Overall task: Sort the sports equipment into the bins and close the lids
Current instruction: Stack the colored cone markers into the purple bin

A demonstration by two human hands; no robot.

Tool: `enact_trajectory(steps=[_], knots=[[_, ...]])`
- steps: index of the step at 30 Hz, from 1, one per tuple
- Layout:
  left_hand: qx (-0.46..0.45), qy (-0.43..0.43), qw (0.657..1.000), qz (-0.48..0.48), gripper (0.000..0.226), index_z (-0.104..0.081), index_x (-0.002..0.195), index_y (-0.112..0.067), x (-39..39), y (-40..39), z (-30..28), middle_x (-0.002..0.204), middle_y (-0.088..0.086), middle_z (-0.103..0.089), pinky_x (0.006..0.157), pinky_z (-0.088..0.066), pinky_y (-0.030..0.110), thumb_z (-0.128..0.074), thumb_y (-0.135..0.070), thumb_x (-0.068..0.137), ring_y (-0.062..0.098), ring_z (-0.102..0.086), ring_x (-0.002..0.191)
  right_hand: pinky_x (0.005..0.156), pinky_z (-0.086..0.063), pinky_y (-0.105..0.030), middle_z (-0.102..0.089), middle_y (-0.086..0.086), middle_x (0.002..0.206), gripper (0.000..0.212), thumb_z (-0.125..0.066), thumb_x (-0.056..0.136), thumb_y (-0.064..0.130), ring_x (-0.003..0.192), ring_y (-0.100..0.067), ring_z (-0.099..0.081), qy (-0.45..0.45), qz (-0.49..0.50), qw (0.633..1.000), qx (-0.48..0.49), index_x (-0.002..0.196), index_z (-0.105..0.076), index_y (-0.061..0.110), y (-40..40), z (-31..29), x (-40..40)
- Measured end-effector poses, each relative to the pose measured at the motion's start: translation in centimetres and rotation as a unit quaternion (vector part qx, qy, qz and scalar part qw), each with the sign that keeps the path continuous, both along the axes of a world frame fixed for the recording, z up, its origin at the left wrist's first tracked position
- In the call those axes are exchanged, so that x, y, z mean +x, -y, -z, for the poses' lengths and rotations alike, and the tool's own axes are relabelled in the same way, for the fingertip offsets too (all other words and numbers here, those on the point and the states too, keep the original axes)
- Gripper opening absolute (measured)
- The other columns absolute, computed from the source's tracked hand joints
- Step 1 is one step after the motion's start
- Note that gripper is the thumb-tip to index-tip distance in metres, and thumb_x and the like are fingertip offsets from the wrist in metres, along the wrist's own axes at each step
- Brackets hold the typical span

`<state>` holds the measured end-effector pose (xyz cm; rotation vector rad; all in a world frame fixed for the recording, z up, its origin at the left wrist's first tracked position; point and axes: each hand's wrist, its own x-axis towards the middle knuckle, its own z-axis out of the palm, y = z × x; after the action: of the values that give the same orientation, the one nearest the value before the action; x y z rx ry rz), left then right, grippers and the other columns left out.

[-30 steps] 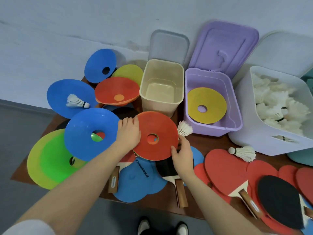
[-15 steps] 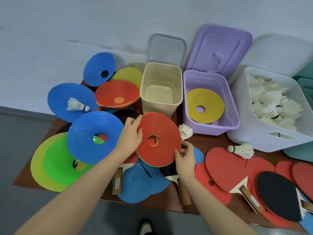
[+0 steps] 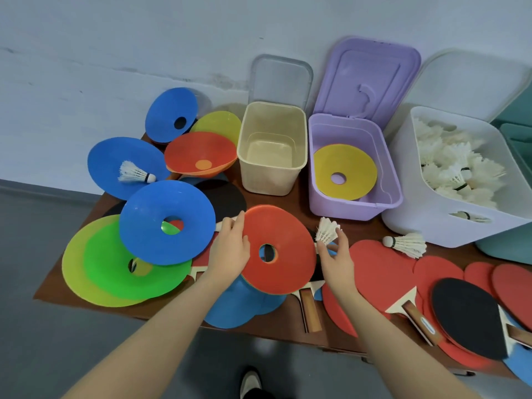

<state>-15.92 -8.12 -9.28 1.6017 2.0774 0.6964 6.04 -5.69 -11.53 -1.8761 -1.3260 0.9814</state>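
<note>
My left hand [image 3: 230, 250] grips the left edge of a red disc cone [image 3: 285, 243], which is held tilted above the table paddles. My right hand [image 3: 335, 259] hovers just right of the disc with relaxed fingers, its index fingertip beside a white shuttlecock [image 3: 326, 230]. Behind stand three open bins: an empty beige bin [image 3: 270, 181], a purple bin [image 3: 354, 210] holding a yellow disc [image 3: 345, 161], and a white bin [image 3: 431, 223] full of shuttlecocks. Their lids lean on the wall.
Blue disc cones [image 3: 161, 208], green ones [image 3: 106, 269] and an upturned red one [image 3: 198, 151] crowd the left of the table; one blue disc carries a shuttlecock [image 3: 135, 174]. Table-tennis paddles [image 3: 469, 315] and another shuttlecock [image 3: 406, 243] lie at the right. A teal bin [image 3: 515, 145] stands far right.
My right hand has let go of the red disc's right edge and moved right, next to the shuttlecock. My left hand keeps hold of the disc, now tilted more.
</note>
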Motion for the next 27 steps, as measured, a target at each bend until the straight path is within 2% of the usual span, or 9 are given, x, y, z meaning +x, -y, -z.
enact_trajectory(steps=[3, 6, 10, 12, 15, 19, 23, 25, 27], knots=[[-0.025, -0.013, 1.000, -0.005, 0.057, -0.017, 0.148, -0.020, 0.1, -0.6, 0.2, 0.132, 0.010, -0.039, 0.072, -0.050, 0.030, -0.043, -0.019, 0.096, 0.018, -0.055, 0.091, 0.096, -0.037, -0.045, -0.050, -0.008, 0.126, 0.053, -0.052, 0.092, 0.033, 0.115, -0.028, -0.049, 0.082, -0.018, 0.996, -0.010, 0.141, -0.032, 0.033, -1.6, 0.2, -0.3], [-0.024, 0.017, 0.999, -0.015, 0.056, -0.018, 0.148, -0.022, 0.0, -0.6, 0.5, 0.133, 0.010, -0.042, 0.075, -0.041, 0.024, -0.043, -0.019, 0.097, 0.017, -0.053, 0.097, 0.094, -0.033, -0.043, -0.045, -0.011, 0.122, 0.047, -0.050, 0.092, 0.033, 0.109, -0.031, -0.047, 0.170, -0.041, 0.984, -0.027, 0.138, -0.040, 0.034, -2.2, 0.5, -0.5], [0.053, 0.052, 0.997, -0.017, 0.053, -0.024, 0.147, -0.025, -0.2, -0.6, 0.8, 0.110, 0.006, -0.050, 0.072, -0.037, 0.022, -0.044, -0.019, 0.097, 0.012, -0.050, 0.088, 0.091, -0.032, -0.041, -0.045, -0.011, 0.120, 0.044, -0.049, 0.093, 0.026, 0.106, -0.032, -0.045, 0.223, -0.029, 0.974, -0.010, 0.137, -0.042, 0.029, -1.9, 0.5, 0.6], [0.067, 0.043, 0.997, -0.016, 0.053, -0.024, 0.147, -0.026, 0.0, -0.9, 0.9, 0.105, 0.003, -0.048, 0.068, -0.041, 0.025, -0.043, -0.020, 0.097, 0.014, -0.051, 0.085, 0.091, -0.030, -0.041, -0.046, -0.010, 0.120, 0.043, -0.051, 0.093, 0.023, 0.106, -0.032, -0.044, 0.220, -0.028, 0.974, 0.047, 0.135, -0.045, 0.025, -1.5, 0.4, 0.9], [0.017, 0.006, 1.000, -0.019, 0.057, -0.018, 0.148, -0.023, 0.0, -1.4, 1.0, 0.111, 0.005, -0.045, 0.069, -0.048, 0.033, -0.043, -0.022, 0.096, 0.017, -0.052, 0.085, 0.088, -0.030, -0.038, -0.050, -0.006, 0.120, 0.039, -0.051, 0.093, 0.024, 0.108, -0.028, -0.046, 0.214, -0.079, 0.966, 0.125, 0.132, -0.047, 0.021, -0.4, 0.2, 0.1], [-0.010, -0.065, 0.998, -0.013, 0.063, -0.021, 0.147, -0.019, -1.1, -0.9, 1.7, 0.108, 0.008, -0.047, 0.076, -0.045, 0.035, -0.050, -0.027, 0.092, 0.022, -0.049, 0.091, 0.091, -0.033, -0.039, -0.053, -0.001, 0.125, 0.045, -0.045, 0.095, 0.034, 0.115, -0.023, -0.048, 0.222, -0.143, 0.962, 0.073, 0.137, -0.039, 0.021, 0.3, 0.6, -1.3], [-0.017, -0.046, 0.999, 0.000, 0.064, -0.020, 0.148, -0.018, -1.4, -0.7, 1.5, 0.109, 0.009, -0.048, 0.078, -0.045, 0.034, -0.051, -0.027, 0.093, 0.021, -0.050, 0.093, 0.089, -0.033, -0.037, -0.055, 0.010, 0.093, 0.044, -0.050, 0.093, 0.021, 0.094, -0.019, -0.058, 0.155, -0.156, 0.973, 0.067, 0.136, -0.041, 0.023, 0.4, 0.4, -2.0], [0.007, -0.020, 1.000, 0.003, 0.062, -0.020, 0.148, -0.017, -1.2, -0.2, 1.1, 0.109, 0.008, -0.047, 0.077, -0.045, 0.032, -0.050, -0.024, 0.093, 0.018, -0.050, 0.093, 0.092, -0.038, -0.042, -0.057, 0.014, 0.092, 0.043, -0.051, 0.090, 0.015, 0.083, -0.012, -0.056, 0.111, -0.150, 0.975, 0.118, 0.132, -0.046, 0.024, 0.8, -0.3, -2.3], [0.042, 0.014, 0.999, -0.008, 0.061, -0.020, 0.147, -0.018, -1.1, 0.4, 0.4, 0.108, 0.005, -0.046, 0.077, -0.046, 0.033, -0.049, -0.023, 0.094, 0.017, -0.049, 0.093, 0.089, -0.042, -0.047, -0.063, 0.013, 0.099, 0.042, -0.049, 0.087, 0.017, 0.081, -0.011, -0.057, 0.077, -0.142, 0.973, 0.165, 0.128, -0.050, 0.026, 1.2, -1.3, -2.3]])
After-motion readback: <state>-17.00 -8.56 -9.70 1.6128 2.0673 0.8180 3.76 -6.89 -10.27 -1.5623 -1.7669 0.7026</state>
